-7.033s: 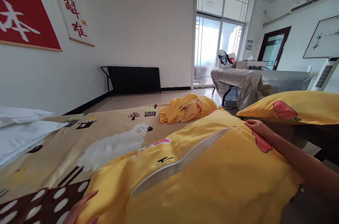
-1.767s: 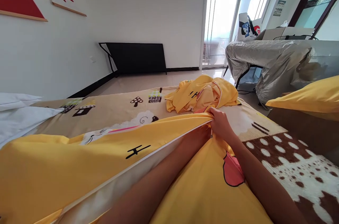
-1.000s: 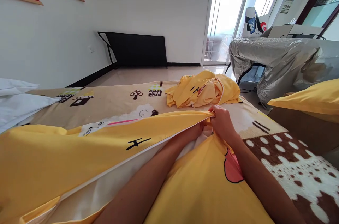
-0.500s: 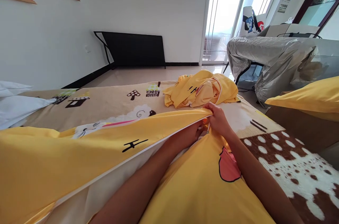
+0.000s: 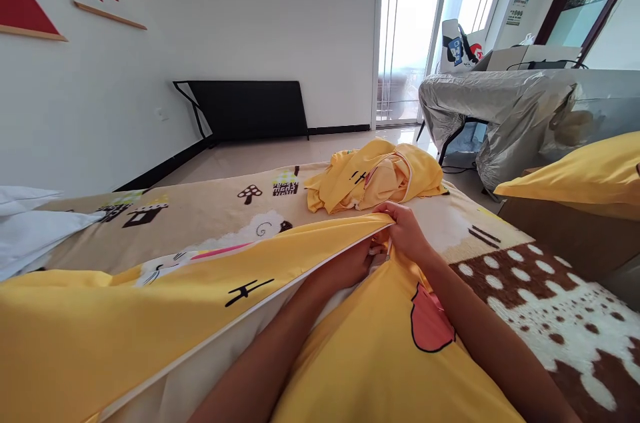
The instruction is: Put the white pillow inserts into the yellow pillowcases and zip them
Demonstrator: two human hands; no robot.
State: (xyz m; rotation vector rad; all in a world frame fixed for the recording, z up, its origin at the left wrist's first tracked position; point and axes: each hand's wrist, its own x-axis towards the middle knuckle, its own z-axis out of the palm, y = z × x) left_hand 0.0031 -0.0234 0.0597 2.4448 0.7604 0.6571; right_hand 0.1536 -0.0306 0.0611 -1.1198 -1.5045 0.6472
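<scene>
A yellow pillowcase with printed cartoon patterns stretches across the front, its long opening edged in white. Inside that opening lies white fabric, which looks like a pillow. My right hand is closed on the far corner of the pillowcase edge, pinching it up between thumb and fingers. My left hand reaches through the opening to just below the right hand. Its fingers are curled at bunched white fabric and are partly hidden by the yellow cloth.
Crumpled yellow fabric lies on the patterned blanket ahead. White pillows are at the left. A yellow pillow rests on a cardboard box at the right. Beyond stands a table under a silver cover.
The view has tilted up slightly, so everything sits a little lower. Both hands keep their places at the pillowcase corner, and the left fingers have shifted slightly.
</scene>
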